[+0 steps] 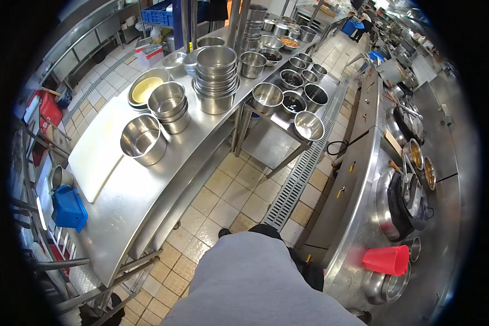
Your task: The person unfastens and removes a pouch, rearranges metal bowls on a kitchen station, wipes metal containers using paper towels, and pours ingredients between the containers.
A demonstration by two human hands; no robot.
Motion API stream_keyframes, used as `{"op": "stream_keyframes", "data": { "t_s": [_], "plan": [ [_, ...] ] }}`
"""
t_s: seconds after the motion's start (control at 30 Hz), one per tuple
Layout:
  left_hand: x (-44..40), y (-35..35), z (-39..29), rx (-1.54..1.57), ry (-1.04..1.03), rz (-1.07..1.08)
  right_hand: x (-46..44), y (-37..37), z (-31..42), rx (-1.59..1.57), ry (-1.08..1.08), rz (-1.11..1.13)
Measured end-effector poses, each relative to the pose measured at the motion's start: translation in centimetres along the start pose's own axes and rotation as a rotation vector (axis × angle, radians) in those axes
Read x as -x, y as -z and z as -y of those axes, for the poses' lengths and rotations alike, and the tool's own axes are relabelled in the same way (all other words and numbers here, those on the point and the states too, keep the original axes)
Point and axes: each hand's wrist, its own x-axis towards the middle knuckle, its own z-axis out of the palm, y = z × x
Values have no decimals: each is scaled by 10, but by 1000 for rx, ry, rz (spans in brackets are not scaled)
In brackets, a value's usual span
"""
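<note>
Neither my left hand nor my right hand can be made out; my grey-clad torso fills the bottom middle. On the steel table to the left, an empty steel pot point(143, 139) stands beside a short stack of pots point(168, 103). Behind them rises a taller stack of pots point(216, 70). A white cutting board point(96, 146) lies along the table's far left side, with a blue plastic container point(69, 208) near its lower corner. On the right counter, a red plastic jug point(386, 260) lies on its side by some steel bowls.
Pots with dark liquid point(294, 101) stand on a lower steel table ahead. A floor drain grate point(293, 187) runs along the tiled aisle point(223, 209). Woks with ladles point(395, 204) line the right-hand cooking range. A person point(365, 23) is far down the aisle.
</note>
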Motion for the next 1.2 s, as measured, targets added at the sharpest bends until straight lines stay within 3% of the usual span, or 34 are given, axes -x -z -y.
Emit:
{"op": "stream_keyframes", "data": {
  "t_s": [0.47, 0.6, 0.67, 0.7, 0.77, 0.9, 1.0, 1.1, 1.2],
  "plan": [
    [17, 28, -8, -29, -12, -19, -12, 8, -14, 32, -2, -15],
    [27, 35, -7, -38, -30, -34, -2, -17, -10, 103, -167, 40],
    [35, 38, -7, -53, -45, -40, 6, -62, 0, 383, -187, 212],
    [36, 40, -9, -59, -59, -39, 4, -68, 3, 365, -174, 190],
    [35, 44, -17, -81, -109, -45, 7, -72, 14, 928, -308, 98],
    [32, 59, -47, -137, -241, -42, 10, -113, 12, 1330, -224, 173],
    [34, 72, -74, -175, -323, -41, 25, -145, 15, 1185, -182, 56],
    [49, 84, -94, -193, -396, -44, 51, -189, 27, 1089, -340, 130],
    [70, 97, -116, -197, -485, -52, 78, -220, 39, 1348, -267, 460]
  ]
}}
